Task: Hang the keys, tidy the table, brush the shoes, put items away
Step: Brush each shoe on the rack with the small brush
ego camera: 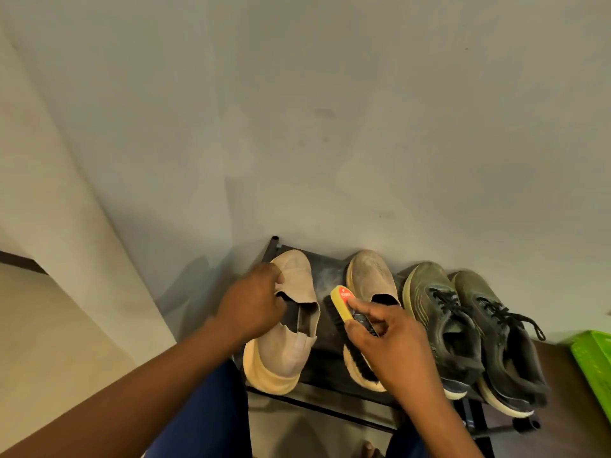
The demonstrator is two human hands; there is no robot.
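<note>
the left hand grips the collar of the left beige slip-on shoe, fingers curled into its opening, and the shoe sits tilted at the left end of the black shoe rack. just to its right the right hand pinches a yellow-backed shoe brush, dark bristles facing left, held over the second beige shoe, which stands on the rack with its toe to the wall. next come two olive lace-up sneakers, side by side and touching, toes also toward the wall. at the far right edge lies part of a bright green basket.
</note>
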